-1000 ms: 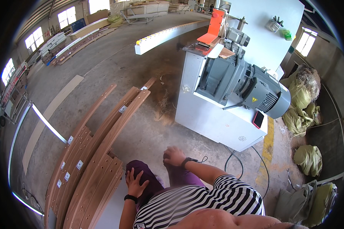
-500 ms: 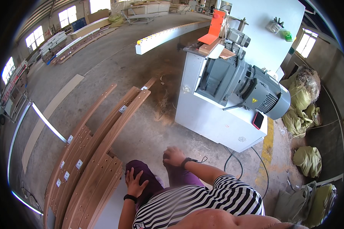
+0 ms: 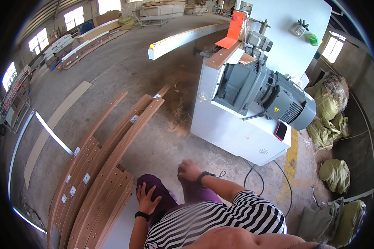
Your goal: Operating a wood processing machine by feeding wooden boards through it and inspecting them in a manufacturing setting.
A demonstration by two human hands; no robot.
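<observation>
My left hand (image 3: 147,200) rests on my left thigh, in dark purple trousers (image 3: 156,186), with its fingers spread and nothing in it. Over my right knee lies my right hand (image 3: 190,169), also empty, its fingers loosely apart. A stack of brown wooden boards (image 3: 108,166) with drilled holes and small pale labels stands just left of my legs. Ahead and to the right is a white machine (image 3: 232,133) carrying a grey motor (image 3: 284,97). A brown wooden board (image 3: 221,59) sticks out of it beneath an orange guard (image 3: 232,31), with neither hand touching it.
A white roller rail (image 3: 187,39) runs beyond the machine. A phone (image 3: 281,130) lies on the machine's near corner. Black cables (image 3: 253,168) trail on the floor. Green sacks (image 3: 334,176) sit at the right. A long flat strip (image 3: 54,120) lies on the floor at left.
The board under the orange guard has come further out of the machine toward me, covering more of the tabletop edge. Both my hands have stayed in place.
</observation>
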